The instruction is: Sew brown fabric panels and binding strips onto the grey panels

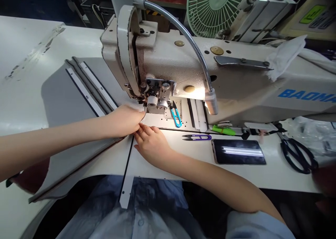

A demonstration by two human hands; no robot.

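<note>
My left hand (pixel 128 120) is closed on the edge of a grey fabric panel (pixel 59 83), just in front of the sewing machine's (pixel 157 98) presser area. Against its fingertips lie the fingers of my right hand (pixel 153 144), bent and pressed together on the upper end of a white strip with a black edge (pixel 127 188). That strip slants down over the table's front edge towards my lap. The exact pinch points are hidden under both hands. Two white strips (pixel 88 91) with small slots lie along the panel left of the machine.
Blue thread snips (pixel 176 115) lie on the machine bed, purple snips (pixel 198 137) in front. Further right are a phone (pixel 238 151), black-handled scissors (pixel 299 155) and a green item (pixel 223 130). A flexible lamp (pixel 211 102) hangs over the bed; a green fan (pixel 220 7) stands behind.
</note>
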